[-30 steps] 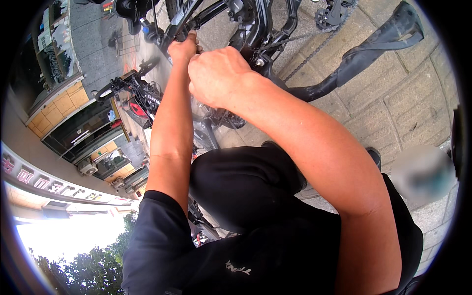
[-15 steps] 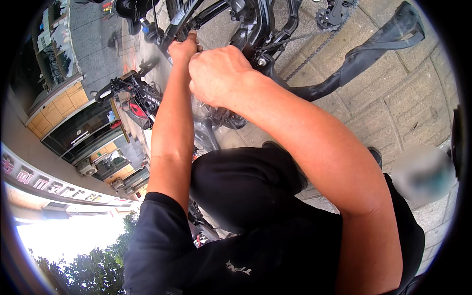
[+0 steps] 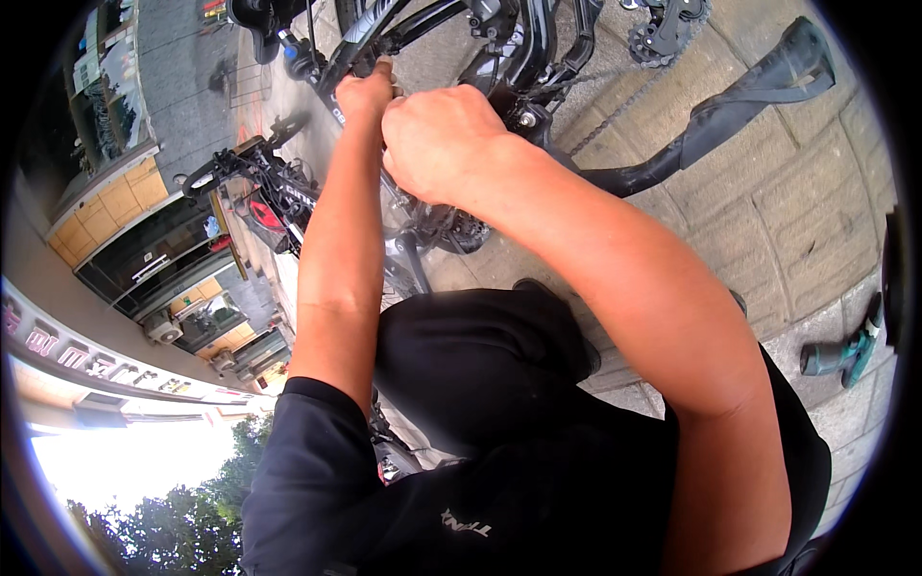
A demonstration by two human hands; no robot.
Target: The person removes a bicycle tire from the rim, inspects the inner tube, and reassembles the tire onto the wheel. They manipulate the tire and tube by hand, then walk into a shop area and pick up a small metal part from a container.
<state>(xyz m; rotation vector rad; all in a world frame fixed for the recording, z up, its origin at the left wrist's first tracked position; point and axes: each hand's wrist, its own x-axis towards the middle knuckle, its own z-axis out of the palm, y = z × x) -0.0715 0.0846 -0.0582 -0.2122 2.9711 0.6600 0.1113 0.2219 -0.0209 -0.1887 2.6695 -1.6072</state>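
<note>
A black bicycle [image 3: 536,48] takes up the top of the view, with its rear derailleur [image 3: 661,40] and chain [image 3: 615,122] to the right. Against one of its frame tubes, my left hand [image 3: 365,94] is closed with the thumb pointing up; its curled fingers are mostly hidden. Just right of it and nearer, my right hand [image 3: 444,142] makes a fist with its back toward me. What either hand grips is out of sight between them. My right forearm bends across, hiding part of the bicycle.
A long black bar with a broad end [image 3: 715,115] reaches over the paving [image 3: 768,221]. A green and black power tool [image 3: 845,355] lies on the ground at the right. Another bicycle [image 3: 264,187] stands at the left, near shopfronts [image 3: 144,259]. My black-clad knee [image 3: 471,365] is below my hands.
The view has shifted slightly, so the bicycle and both hands sit a little lower and further right. The hands keep the same closed pose. The power tool, blurred before, now shows sharply.
</note>
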